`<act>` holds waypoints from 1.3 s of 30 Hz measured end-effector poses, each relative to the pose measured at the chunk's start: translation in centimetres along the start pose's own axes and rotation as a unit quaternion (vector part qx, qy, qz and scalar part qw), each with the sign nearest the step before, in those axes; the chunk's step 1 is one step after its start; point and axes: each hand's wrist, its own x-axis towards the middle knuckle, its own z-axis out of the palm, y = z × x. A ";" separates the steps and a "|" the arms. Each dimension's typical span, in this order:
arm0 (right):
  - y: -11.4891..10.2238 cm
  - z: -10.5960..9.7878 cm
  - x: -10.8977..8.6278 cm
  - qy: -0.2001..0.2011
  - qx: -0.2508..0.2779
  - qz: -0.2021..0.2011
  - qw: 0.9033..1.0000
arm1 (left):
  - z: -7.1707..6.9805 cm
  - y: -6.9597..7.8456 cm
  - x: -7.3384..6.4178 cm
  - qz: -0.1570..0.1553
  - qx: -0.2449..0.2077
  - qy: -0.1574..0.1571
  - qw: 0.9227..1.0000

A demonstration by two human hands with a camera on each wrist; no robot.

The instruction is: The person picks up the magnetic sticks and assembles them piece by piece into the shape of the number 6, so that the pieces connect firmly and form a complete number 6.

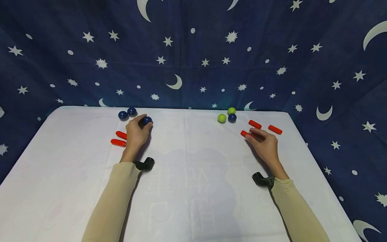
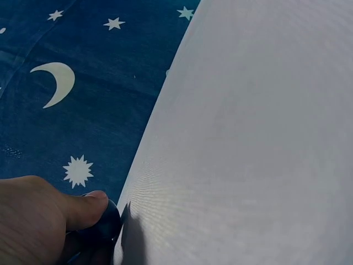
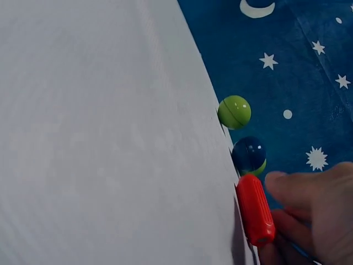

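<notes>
At the back left, my left hand (image 1: 137, 132) pinches a dark blue ball (image 1: 147, 121) between thumb and fingers. In the left wrist view the thumb (image 2: 91, 210) lies across that ball (image 2: 113, 221). Two more blue balls (image 1: 123, 115) sit just beyond the hand, and two red sticks (image 1: 118, 143) lie at its left, partly behind it. My right hand (image 1: 266, 146) holds a short ridged red stick (image 3: 255, 210) at one end, with thumb and fingertips around it, close over the white table. Two other red sticks (image 1: 275, 129) lie by the right hand's fingers.
Two green balls (image 1: 222, 118) and a blue ball (image 1: 232, 118) are grouped near the back edge, left of the right hand. A white cloth covers the table (image 1: 187, 188). Behind it hangs a dark blue curtain (image 1: 193, 50) with stars and moons. Each wrist wears a black mount (image 1: 145, 164).
</notes>
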 end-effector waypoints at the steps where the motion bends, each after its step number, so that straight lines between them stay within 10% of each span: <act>1: 0.1 0.1 0.0 -0.003 -0.004 -0.001 1.000 | 0.0 0.0 0.0 0.001 -0.001 0.001 1.000; 17: 1.0 0.5 -0.1 -0.005 -0.016 -0.014 1.000 | 2.0 2.2 0.0 0.042 -0.095 -0.053 0.993; 39: 0.9 0.5 -0.2 -0.021 -0.020 0.003 1.000 | 6.1 3.1 0.4 0.047 -0.113 -0.103 0.987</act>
